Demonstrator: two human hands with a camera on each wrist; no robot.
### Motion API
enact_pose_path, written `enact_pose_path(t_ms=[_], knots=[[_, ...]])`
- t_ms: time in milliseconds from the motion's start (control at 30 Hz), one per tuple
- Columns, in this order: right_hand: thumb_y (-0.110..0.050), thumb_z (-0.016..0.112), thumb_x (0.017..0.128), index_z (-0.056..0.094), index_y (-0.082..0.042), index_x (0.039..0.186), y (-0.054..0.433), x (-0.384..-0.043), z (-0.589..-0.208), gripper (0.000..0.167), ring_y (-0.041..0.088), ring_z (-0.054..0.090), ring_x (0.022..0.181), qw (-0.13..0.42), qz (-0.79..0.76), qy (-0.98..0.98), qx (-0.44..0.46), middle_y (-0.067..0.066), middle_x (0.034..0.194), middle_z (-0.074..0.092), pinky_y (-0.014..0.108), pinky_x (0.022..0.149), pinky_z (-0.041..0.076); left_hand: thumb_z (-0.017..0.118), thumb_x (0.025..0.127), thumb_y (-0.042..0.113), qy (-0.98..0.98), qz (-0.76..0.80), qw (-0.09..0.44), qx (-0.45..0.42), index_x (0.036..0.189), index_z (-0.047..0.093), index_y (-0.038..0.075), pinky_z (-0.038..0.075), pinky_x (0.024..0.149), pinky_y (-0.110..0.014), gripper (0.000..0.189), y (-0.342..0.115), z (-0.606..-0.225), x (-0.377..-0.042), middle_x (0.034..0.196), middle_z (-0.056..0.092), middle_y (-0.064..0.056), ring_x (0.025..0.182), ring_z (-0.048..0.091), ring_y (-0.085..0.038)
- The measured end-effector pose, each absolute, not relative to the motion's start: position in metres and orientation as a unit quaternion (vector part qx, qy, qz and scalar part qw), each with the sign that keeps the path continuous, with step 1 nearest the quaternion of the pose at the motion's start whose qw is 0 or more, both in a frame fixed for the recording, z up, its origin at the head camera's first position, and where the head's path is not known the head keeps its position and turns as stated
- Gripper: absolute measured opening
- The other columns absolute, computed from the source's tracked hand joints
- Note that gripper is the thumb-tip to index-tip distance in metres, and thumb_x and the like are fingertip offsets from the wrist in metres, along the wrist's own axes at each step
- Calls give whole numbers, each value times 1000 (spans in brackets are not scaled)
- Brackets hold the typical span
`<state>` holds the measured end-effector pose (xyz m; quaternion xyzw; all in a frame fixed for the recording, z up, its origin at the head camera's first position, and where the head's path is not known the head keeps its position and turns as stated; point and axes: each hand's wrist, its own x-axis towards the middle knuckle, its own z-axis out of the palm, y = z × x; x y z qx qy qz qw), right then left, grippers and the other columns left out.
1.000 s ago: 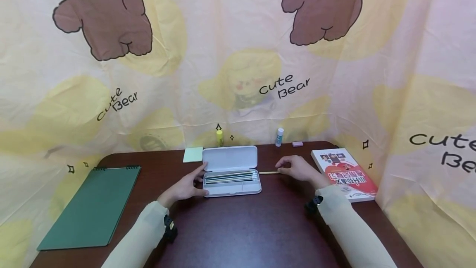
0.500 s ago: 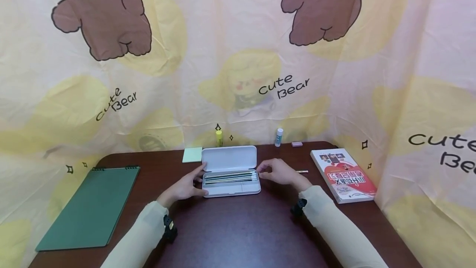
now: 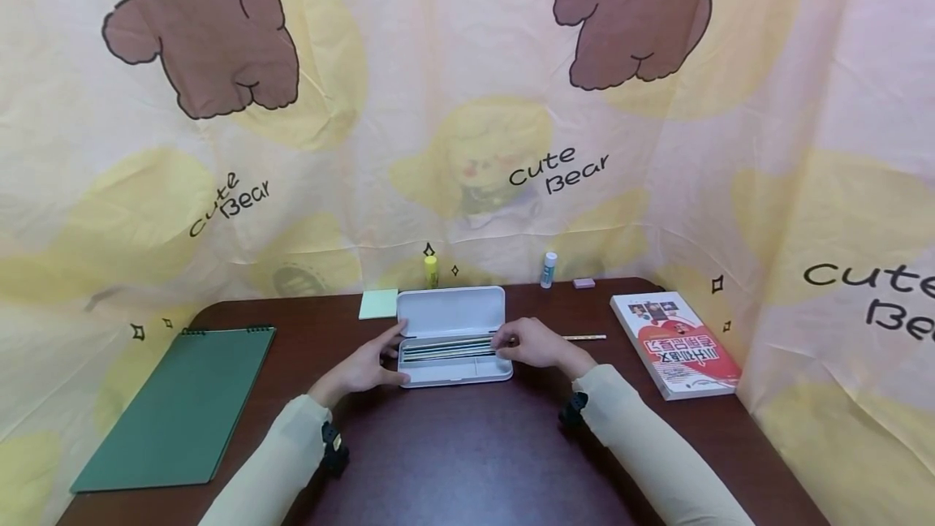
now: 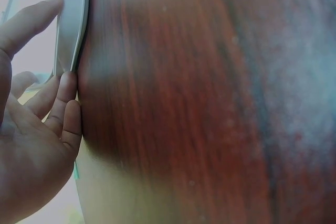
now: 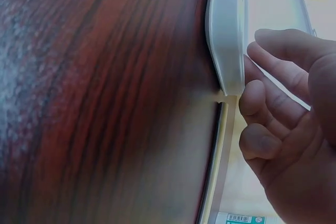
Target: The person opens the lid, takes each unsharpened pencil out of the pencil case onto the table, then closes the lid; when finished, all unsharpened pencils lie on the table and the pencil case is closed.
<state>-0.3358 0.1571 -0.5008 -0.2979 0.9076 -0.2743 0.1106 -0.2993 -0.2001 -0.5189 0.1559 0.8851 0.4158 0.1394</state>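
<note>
A white pencil case (image 3: 451, 311) lies open on the table, lid tilted back, with several pencils (image 3: 445, 349) in its tray. My left hand (image 3: 363, 364) holds the left end of the case, thumb at the front corner and fingers along the side and hinge. My right hand (image 3: 536, 343) reaches over the right end of the case, thumb and forefinger pinched at the pencils' ends; the fingertips partly hide them. Behind my right hand a single pencil (image 3: 584, 338) lies on the table. From the right wrist, the case (image 5: 226, 30) stands just beside my curled fingers (image 5: 262, 142).
At the left lies a green spiral pad (image 3: 178, 408); at the right, a red and white book (image 3: 675, 343). Along the back are sticky notes (image 3: 378, 304), a yellow highlighter (image 3: 431, 272), a glue stick (image 3: 549, 270) and a pink eraser (image 3: 583, 283).
My right hand has let go of a pencil on the table right of the case, then moved left to the pencils in the tray. My left hand has stayed on the case.
</note>
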Motion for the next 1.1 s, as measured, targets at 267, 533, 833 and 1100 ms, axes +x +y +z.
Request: enact_pose_path(t_ms=[267,533,833,1100], knots=[[-16,71,92,76,-13,108,153,-339,-502,17,11,63,93,60,-255,912,-314,-2,106,74,38,90,53,86,78,27,885,411,136,174,161,21,21,43,105,-49,105,-202,-520,-301,143,53,-14,122,56,-29],[-16,71,92,75,-11,111,151,-340,-501,20,13,64,95,69,-261,916,-297,0,106,74,41,94,53,87,77,27,883,417,132,170,160,22,23,43,104,-47,105,-201,-521,-302,142,54,-11,122,56,-26],[-17,70,93,77,-16,109,150,-340,-502,18,11,63,95,94,-236,917,-308,-3,107,74,38,92,53,87,77,27,884,412,132,177,161,21,22,44,103,-47,106,-202,-521,-301,141,55,-13,121,57,-28],[-15,72,91,79,-18,102,148,-339,-505,14,8,57,80,102,-232,913,-319,-6,96,73,29,79,51,87,77,26,884,415,133,171,160,22,22,43,104,-48,105,-201,-520,-300,141,55,-13,121,55,-27]])
